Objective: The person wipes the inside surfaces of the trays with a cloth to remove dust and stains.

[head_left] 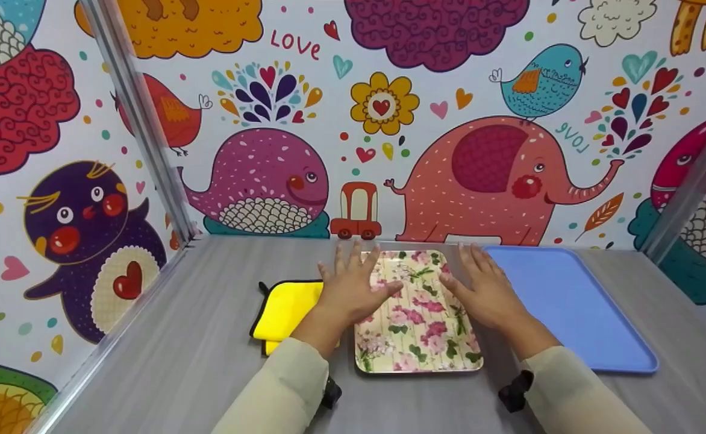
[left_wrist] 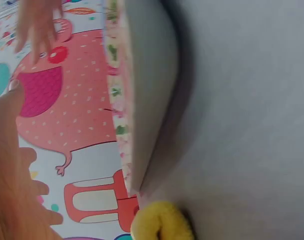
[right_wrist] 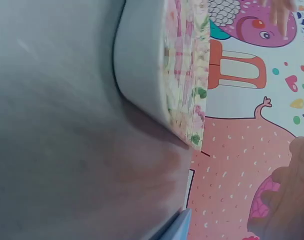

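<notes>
A floral tray (head_left: pixel 416 325) with pink blossoms and green leaves lies flat on the table between the two hands. My left hand (head_left: pixel 353 286) is held over its left edge with fingers spread, holding nothing. Above the right edge, my right hand (head_left: pixel 488 295) also has its fingers extended and nothing in its grasp. The left wrist view shows the left hand (left_wrist: pixel 12 165) raised above the level of the floral tray (left_wrist: pixel 154 75). In the right wrist view the right hand (right_wrist: pixel 286 195) is likewise higher than the tray's rim.
A folded yellow cloth (head_left: pixel 287 310) with black edging lies left of the floral tray, partly behind the left forearm. To the right is a blue tray (head_left: pixel 570 307). Printed cartoon wall panels (head_left: pixel 305 96) enclose the grey table (head_left: pixel 178 361) at the back and sides.
</notes>
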A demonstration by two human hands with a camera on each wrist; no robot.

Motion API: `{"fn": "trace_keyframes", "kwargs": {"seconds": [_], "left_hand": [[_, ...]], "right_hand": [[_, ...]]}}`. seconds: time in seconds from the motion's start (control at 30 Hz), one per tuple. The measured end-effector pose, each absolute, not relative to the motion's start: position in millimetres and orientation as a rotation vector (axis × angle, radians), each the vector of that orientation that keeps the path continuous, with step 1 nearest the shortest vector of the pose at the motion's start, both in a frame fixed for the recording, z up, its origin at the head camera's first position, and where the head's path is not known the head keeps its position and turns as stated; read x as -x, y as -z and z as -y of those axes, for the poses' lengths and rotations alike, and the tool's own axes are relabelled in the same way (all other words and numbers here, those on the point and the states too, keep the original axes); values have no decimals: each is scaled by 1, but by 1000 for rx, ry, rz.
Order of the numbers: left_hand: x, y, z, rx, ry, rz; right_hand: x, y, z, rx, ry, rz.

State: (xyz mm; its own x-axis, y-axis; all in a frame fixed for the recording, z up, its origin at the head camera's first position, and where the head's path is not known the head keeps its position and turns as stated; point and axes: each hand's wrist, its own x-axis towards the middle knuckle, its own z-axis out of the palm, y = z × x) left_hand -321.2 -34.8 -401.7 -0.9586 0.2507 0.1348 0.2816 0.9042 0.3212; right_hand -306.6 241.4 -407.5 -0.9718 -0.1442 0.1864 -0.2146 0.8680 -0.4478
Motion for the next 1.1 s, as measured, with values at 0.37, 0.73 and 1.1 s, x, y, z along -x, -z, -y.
{"fn": "trace_keyframes", "kwargs": {"seconds": [0.37,0.73,1.1], "left_hand": [[307,417,74,273,651,2932],[306,414,92,170,650,2974],[312,409,107,-19,687,3031]], "right_hand": [[295,424,-242,-178,-1199,2845],[296,432,-244,-99,-1422,2822],[299,432,-249,48,-1694,2797]]}}
